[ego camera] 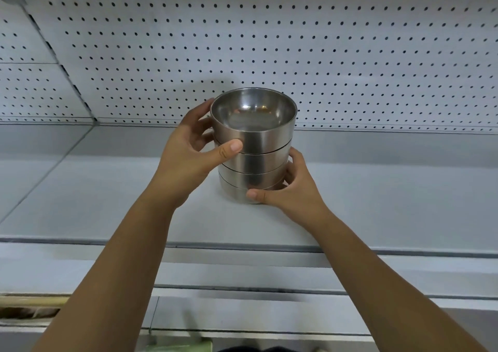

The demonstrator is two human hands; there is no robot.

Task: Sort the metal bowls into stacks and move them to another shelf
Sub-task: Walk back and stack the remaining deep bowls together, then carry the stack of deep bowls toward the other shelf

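here's the stack (pixel 256 163), 4 steel bowls nested upright, and both hands are on it. the left hand (pixel 186 155) wraps the upper part from the left side: left thumb (pixel 229 148) laid across the front wall of the top bowl (pixel 253 114), right at its seam with bowl 2, fingers curled round the far side by the rim. the right hand (pixel 296 192) takes the bottom from the right side, right thumb (pixel 256 195) pressed against the lowest bowl's front, fingers hooked behind the lower 2 bowls. so both hands are closed round the stack, a 2-handed grip. the stack stands straight, about midway between the front edge and the back edge of the grey shelf (pixel 390 203), its base right at the shelf; whether it actually touches down, can't tell. top bowl sits mouth up, shiny inside. behind it all runs the white pegboard (pixel 336 42), and both bare forearms reach in from the bottom.
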